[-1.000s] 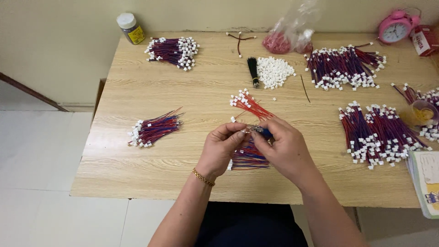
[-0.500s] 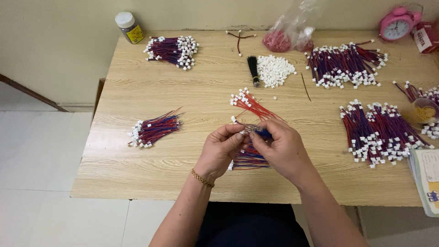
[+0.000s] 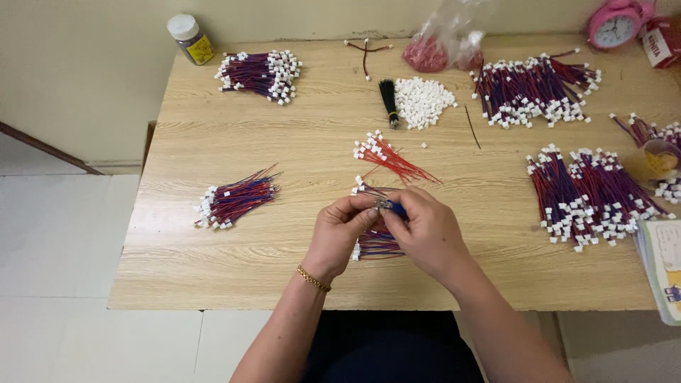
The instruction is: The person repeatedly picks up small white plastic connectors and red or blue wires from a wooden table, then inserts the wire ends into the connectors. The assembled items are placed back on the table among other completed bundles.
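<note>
Wire (image 3: 394,208) | pinched by left hand (image 3: 339,232) and right hand (image 3: 425,232) fingertips | risk: slips onto bundle (image 3: 376,245) below grip

Both hands meet over wooden table (image 3: 213,142): left hand (image 3: 339,232) & right hand (image 3: 428,230) pinch a small blue wire piece (image 3: 392,208) btwn fingertips. Red wire bundle (image 3: 383,154) lies just beyond; white connector pile (image 3: 423,101) farther back.

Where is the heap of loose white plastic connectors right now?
In the head view, the heap of white connectors lies at the table's far middle, just right of a black brush and in front of a clear plastic bag.
</note>
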